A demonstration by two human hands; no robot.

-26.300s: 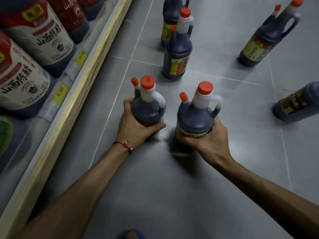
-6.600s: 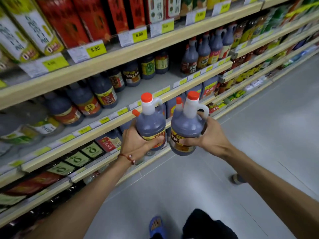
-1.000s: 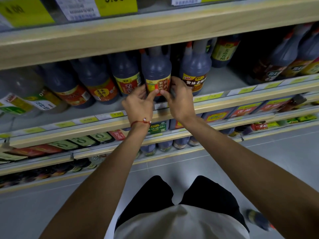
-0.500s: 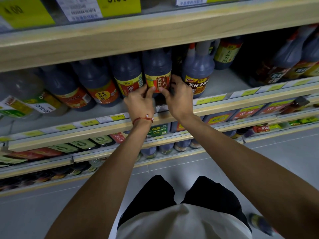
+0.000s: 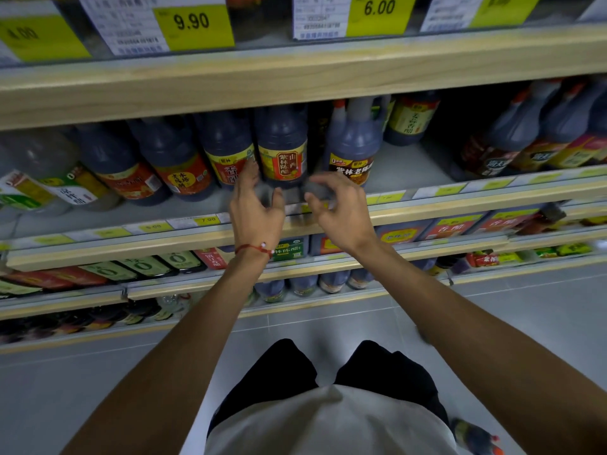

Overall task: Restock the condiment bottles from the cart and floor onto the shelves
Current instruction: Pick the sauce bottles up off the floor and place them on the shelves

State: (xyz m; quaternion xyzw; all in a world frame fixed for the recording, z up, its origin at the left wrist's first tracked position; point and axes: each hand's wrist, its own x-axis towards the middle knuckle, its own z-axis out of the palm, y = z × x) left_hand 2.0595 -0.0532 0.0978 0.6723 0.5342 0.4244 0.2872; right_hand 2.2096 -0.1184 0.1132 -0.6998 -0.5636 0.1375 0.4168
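A dark vinegar bottle with a yellow and red label (image 5: 283, 149) stands upright on the middle shelf (image 5: 410, 208), in a row of similar dark bottles. To its right stands another dark bottle with an orange label (image 5: 353, 142). My left hand (image 5: 258, 205) hovers just in front of the yellow-labelled bottle, fingers loosely curled, holding nothing. My right hand (image 5: 338, 208) is beside it at the shelf edge, fingers also loosely curled and blurred, holding nothing. Neither hand touches a bottle.
The wooden shelf above (image 5: 295, 80) carries yellow price tags reading 9.90 and 6.00. Lower shelves (image 5: 328, 267) hold more bottles and packets. A dark bottle with an orange cap (image 5: 476, 438) lies on the grey tiled floor at the bottom right, behind my legs.
Both hands have let go of the yellow-labelled bottle and drawn back toward the shelf edge. The bottle stays upright in the row.
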